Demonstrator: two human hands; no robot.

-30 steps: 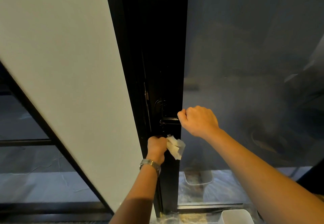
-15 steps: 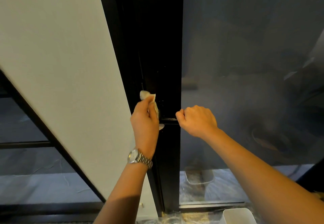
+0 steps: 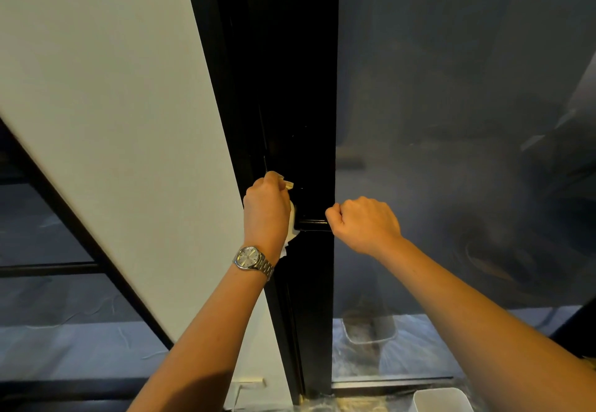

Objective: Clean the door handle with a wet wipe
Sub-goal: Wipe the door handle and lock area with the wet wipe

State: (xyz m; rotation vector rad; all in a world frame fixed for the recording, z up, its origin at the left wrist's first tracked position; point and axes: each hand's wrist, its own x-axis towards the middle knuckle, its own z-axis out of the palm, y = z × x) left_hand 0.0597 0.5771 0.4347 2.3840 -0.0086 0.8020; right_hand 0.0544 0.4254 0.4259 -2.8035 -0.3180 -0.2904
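Observation:
A black lever door handle (image 3: 311,224) sticks out from the black door frame (image 3: 300,89). My right hand (image 3: 362,223) grips the handle's right end in a fist. My left hand (image 3: 266,210) holds a white wet wipe (image 3: 292,218) and presses it against the frame at the handle's left end, where the handle's base is hidden behind the hand. Bits of the wipe show above the fingers and below the palm. A silver watch (image 3: 251,258) sits on my left wrist.
A white wall panel (image 3: 113,121) stands to the left of the frame. Dark glass (image 3: 451,121) fills the door to the right. A white bin (image 3: 440,400) stands on the floor at the bottom right, and another container (image 3: 369,331) shows through the glass.
My left hand rose with the wipe from below the handle to the handle's base, then slid slightly down. My right hand kept its grip on the handle.

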